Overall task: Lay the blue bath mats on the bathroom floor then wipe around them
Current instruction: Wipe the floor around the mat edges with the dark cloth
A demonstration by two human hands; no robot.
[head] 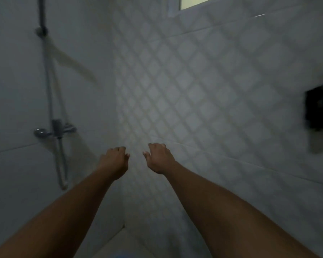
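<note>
My left hand (114, 161) and right hand (158, 158) reach out side by side, right of the shower tap (55, 129) and slightly lower. The fingers are loosely curled and hold nothing. I judge they hang free because I am facing the tiled wall (194, 90), between steps, with nothing picked up. Far below the tap, at the bottom edge, lies a blurred blue sliver (122, 255). It may be a bath mat, but I cannot tell.
</note>
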